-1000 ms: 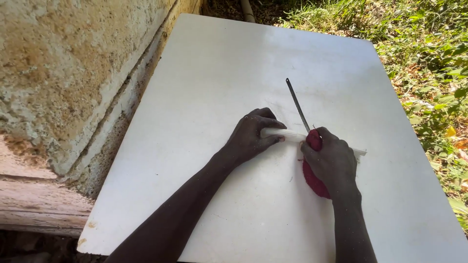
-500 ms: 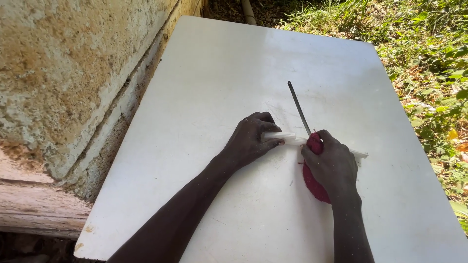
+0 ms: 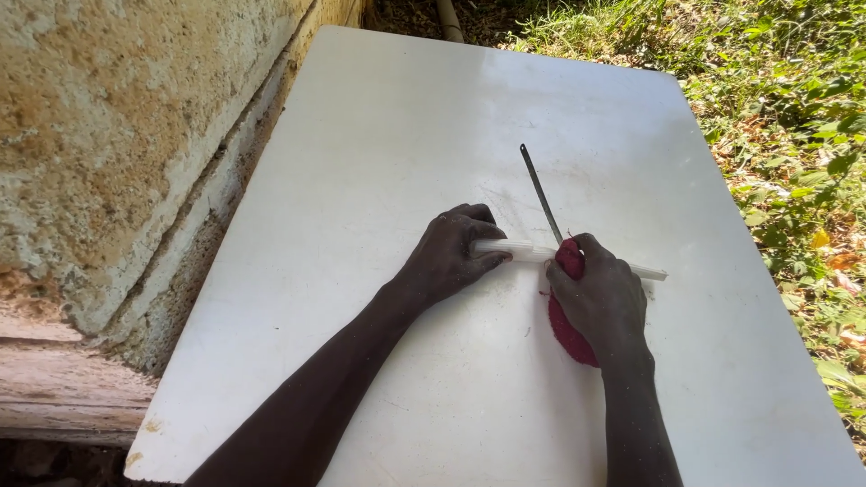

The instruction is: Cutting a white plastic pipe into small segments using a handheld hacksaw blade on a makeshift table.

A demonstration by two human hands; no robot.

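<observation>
White tube [image 3: 528, 252], slim, straight, flat on table [image 3: 379, 162]

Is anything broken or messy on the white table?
Nothing looks broken or spilled. The left hand pins a white tube while the right hand grips a red-wrapped blade across it.

Smooth glossy white board [image 3: 379, 162], thin metal blade [image 3: 539, 191], rough plastered wall [image 3: 117, 135].

I see bright sun, strong glare on the flat white board [image 3: 406, 135], short dark shadows under my hands, sharp picture, grass clear.
</observation>
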